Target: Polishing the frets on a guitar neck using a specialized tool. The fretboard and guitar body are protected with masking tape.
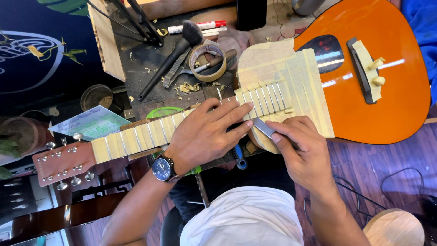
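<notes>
Orange and glossy, the guitar (364, 91) lay across the frame from upper right to its headstock at lower left, bulky, fragile, best steadied by the neck. Left hand (205, 134) pressed flat on the taped neck (150, 132) at centre; right hand (300, 150) pinched a stiff, thin file (264, 128) against the frets.

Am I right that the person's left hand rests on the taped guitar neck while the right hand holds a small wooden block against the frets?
Not quite. In the head view the left hand does rest on the taped guitar neck, but the right hand holds a small flat metal tool, not a wooden block, against the frets.
</notes>
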